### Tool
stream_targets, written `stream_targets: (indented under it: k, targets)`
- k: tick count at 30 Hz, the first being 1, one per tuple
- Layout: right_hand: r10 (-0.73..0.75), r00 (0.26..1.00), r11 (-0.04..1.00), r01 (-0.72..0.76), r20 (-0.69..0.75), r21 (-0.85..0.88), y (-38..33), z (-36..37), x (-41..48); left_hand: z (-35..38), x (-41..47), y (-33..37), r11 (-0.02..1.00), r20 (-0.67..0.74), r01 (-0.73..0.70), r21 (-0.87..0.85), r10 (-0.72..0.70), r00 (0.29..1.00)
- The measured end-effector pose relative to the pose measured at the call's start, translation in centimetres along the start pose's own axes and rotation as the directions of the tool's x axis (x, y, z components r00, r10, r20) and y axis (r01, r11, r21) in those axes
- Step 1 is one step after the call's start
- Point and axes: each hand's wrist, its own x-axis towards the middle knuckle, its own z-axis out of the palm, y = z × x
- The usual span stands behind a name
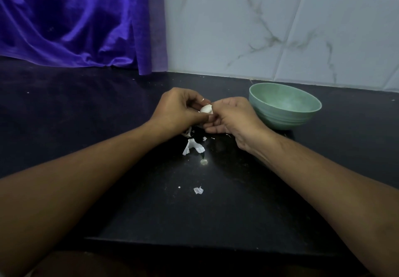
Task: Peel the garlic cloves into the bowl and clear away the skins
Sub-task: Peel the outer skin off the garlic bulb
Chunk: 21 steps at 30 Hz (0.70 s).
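A white garlic clove (205,109) is held between both hands above the dark countertop (226,201). My left hand (179,109) grips it from the left, and my right hand (234,118) pinches it from the right. The green bowl (285,103) stands just right of my right hand; no cloves show inside it from this angle. White garlic skins (192,146) lie on the counter under and in front of my hands. A smaller skin scrap (198,190) lies nearer to me.
A blue velvet cloth (71,21) hangs at the back left. A marble-tiled wall (280,24) stands behind the bowl. The counter's front edge (194,239) runs across below my forearms.
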Motion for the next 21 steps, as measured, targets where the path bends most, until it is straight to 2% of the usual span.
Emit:
stream_targets:
  k: [8,21]
  targets:
    - [0.071,0.997,0.991,-0.074,0.028,0.116,-0.71,-0.25,-0.23,0.01,0.34,-0.67,0.986,0.015,0.069,-0.151,-0.068,0.998]
    - [0.068,0.998,0.997,-0.068,0.012,0.043,-0.75,-0.01,-0.22,0.09,0.24,-0.58,0.976,0.035,0.102,-0.194,-0.097,0.995]
